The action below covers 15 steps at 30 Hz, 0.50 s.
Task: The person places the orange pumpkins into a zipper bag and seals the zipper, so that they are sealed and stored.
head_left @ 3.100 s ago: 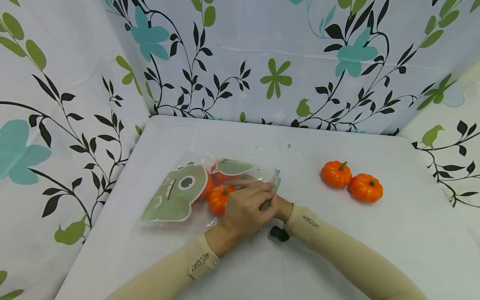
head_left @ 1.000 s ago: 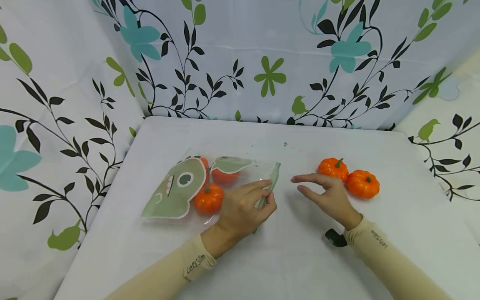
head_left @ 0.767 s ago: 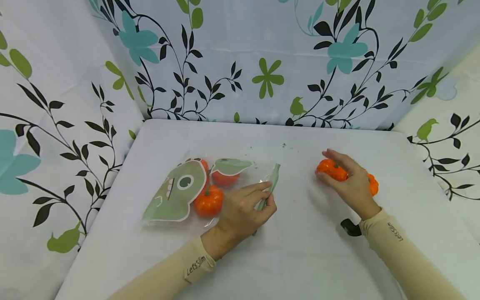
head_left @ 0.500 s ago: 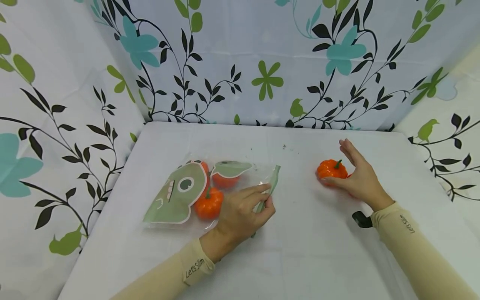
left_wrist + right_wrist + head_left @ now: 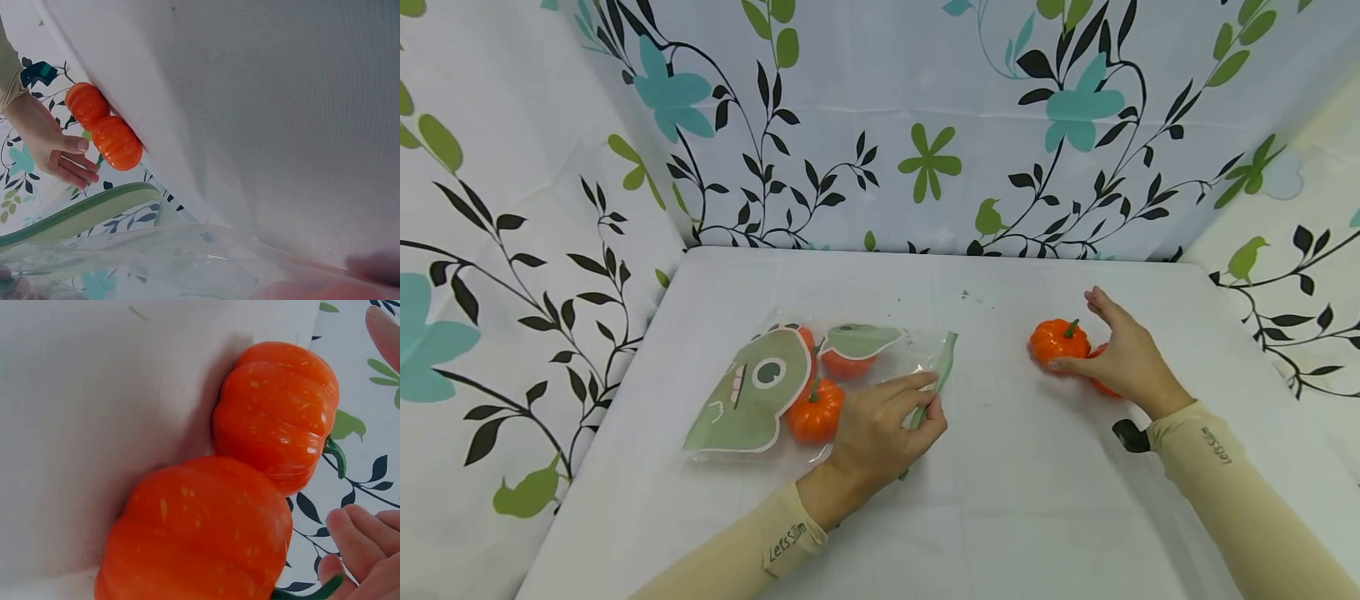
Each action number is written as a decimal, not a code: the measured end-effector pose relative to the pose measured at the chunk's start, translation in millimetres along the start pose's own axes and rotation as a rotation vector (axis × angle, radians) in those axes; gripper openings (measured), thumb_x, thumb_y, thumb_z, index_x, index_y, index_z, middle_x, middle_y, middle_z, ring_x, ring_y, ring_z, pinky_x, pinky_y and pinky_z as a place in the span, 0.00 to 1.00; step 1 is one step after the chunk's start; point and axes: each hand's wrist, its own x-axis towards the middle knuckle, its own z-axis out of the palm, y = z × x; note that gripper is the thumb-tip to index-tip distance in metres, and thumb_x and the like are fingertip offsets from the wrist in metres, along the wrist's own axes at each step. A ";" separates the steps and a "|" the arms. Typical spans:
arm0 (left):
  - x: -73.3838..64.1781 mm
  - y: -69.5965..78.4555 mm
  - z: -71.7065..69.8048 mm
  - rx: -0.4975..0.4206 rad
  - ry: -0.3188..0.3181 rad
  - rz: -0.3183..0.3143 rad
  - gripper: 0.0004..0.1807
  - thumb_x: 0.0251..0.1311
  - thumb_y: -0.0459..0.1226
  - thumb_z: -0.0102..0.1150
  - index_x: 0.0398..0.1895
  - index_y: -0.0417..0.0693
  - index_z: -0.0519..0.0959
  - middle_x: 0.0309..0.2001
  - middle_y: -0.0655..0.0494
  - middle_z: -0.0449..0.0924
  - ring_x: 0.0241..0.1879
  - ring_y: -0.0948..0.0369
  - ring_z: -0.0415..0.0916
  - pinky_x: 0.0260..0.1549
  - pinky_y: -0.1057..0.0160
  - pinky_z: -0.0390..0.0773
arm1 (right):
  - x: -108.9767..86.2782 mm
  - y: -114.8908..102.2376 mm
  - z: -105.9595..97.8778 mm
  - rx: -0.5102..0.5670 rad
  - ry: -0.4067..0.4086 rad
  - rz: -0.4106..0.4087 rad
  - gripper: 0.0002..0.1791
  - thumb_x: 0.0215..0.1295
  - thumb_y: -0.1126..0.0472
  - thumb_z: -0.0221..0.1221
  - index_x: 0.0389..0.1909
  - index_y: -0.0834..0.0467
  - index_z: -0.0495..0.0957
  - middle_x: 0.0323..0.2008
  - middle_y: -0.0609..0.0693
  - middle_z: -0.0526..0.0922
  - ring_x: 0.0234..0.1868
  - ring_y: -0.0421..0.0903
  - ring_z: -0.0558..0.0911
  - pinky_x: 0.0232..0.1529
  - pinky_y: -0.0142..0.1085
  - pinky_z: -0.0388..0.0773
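Observation:
In the head view my left hand (image 5: 880, 433) pinches the green zip edge (image 5: 946, 358) of a clear zip bag (image 5: 741, 412) with a green cartoon monster print. Inside the bag lie orange toy pumpkins, one plainly visible (image 5: 816, 412) and others partly behind the print. My right hand (image 5: 1127, 358) hovers over two more small pumpkins, thumb and fingers spread apart, holding nothing. One pumpkin (image 5: 1051, 343) shows almost whole by the thumb; the other (image 5: 1105, 385) is mostly hidden under the hand. In the right wrist view a near pumpkin (image 5: 194, 537) touches a farther one (image 5: 275, 415).
Everything rests on a white-covered table (image 5: 1000, 500). A patterned curtain (image 5: 857, 100) with leaves and flowers stands behind and at both sides. A small black device (image 5: 1131, 436) sits at my right wrist. Small dark specks (image 5: 966, 294) mark the cloth near the back.
My right hand has left the bag's zip edge and moved right, over the two loose pumpkins, fingers spread. My left hand keeps its pinch on the bag. The loose pumpkins stay in place.

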 end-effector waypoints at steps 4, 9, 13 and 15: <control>-0.3 0.3 -0.9 0.009 -0.008 -0.003 0.06 0.50 0.32 0.62 0.26 0.43 0.88 0.37 0.53 0.89 0.37 0.61 0.88 0.36 0.66 0.84 | 1.5 -3.7 0.4 -0.095 -0.017 0.016 0.76 0.41 0.33 0.76 0.81 0.59 0.41 0.76 0.62 0.58 0.74 0.70 0.55 0.66 0.70 0.56; -0.9 1.0 -1.6 0.012 -0.016 -0.008 0.05 0.49 0.32 0.64 0.26 0.42 0.88 0.38 0.53 0.89 0.38 0.61 0.88 0.36 0.66 0.84 | 4.1 -5.6 0.5 -0.202 -0.055 0.025 0.72 0.43 0.33 0.75 0.79 0.67 0.47 0.71 0.68 0.65 0.70 0.77 0.58 0.69 0.70 0.45; -1.7 1.2 -1.4 0.009 -0.019 -0.011 0.05 0.50 0.32 0.64 0.27 0.42 0.88 0.38 0.54 0.89 0.38 0.61 0.88 0.36 0.66 0.84 | 5.1 -3.4 1.4 -0.240 -0.075 0.023 0.69 0.46 0.32 0.74 0.76 0.70 0.51 0.68 0.71 0.68 0.67 0.72 0.65 0.71 0.67 0.35; -2.1 1.2 -0.9 0.008 -0.016 -0.010 0.05 0.50 0.32 0.64 0.26 0.42 0.88 0.38 0.54 0.89 0.38 0.62 0.88 0.36 0.66 0.84 | 5.0 -2.3 1.5 -0.252 -0.083 0.027 0.68 0.46 0.31 0.72 0.76 0.71 0.53 0.66 0.72 0.69 0.65 0.72 0.66 0.71 0.67 0.34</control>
